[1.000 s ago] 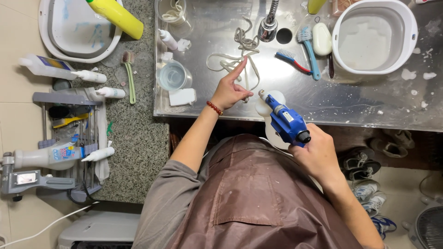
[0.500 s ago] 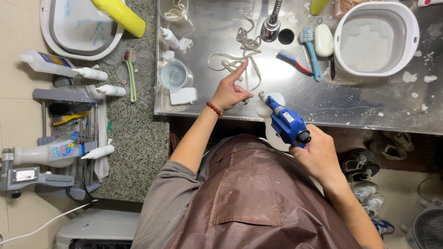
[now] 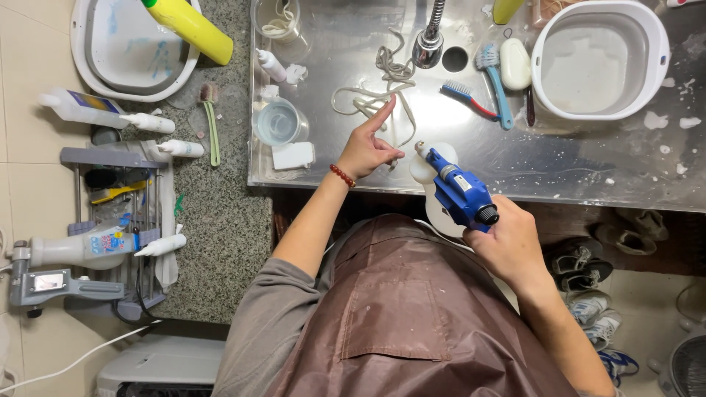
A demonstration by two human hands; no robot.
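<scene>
Right hand (image 3: 512, 246) grips blue tool (image 3: 460, 192) (left hand (image 3: 365, 147) on laces (image 3: 382, 99)).

Bright, even light is falling from above, glaring white off the wet steel sink (image 3: 588, 169) around the tap (image 3: 428, 40). Shadows are staying soft. Everything is looking sharp, edges bending slightly.

A shoe-cleaning washroom or utility corner is showing here: a steel sink basin (image 3: 588, 169) is lying wet under a faucet (image 3: 429, 40), brushes (image 3: 494, 81) and a white tub (image 3: 599, 59) are sitting inside, cleaner bottles (image 3: 103, 112) are crowding the granite counter (image 3: 220, 220), and sneakers (image 3: 581, 265) are waiting on the floor.
</scene>
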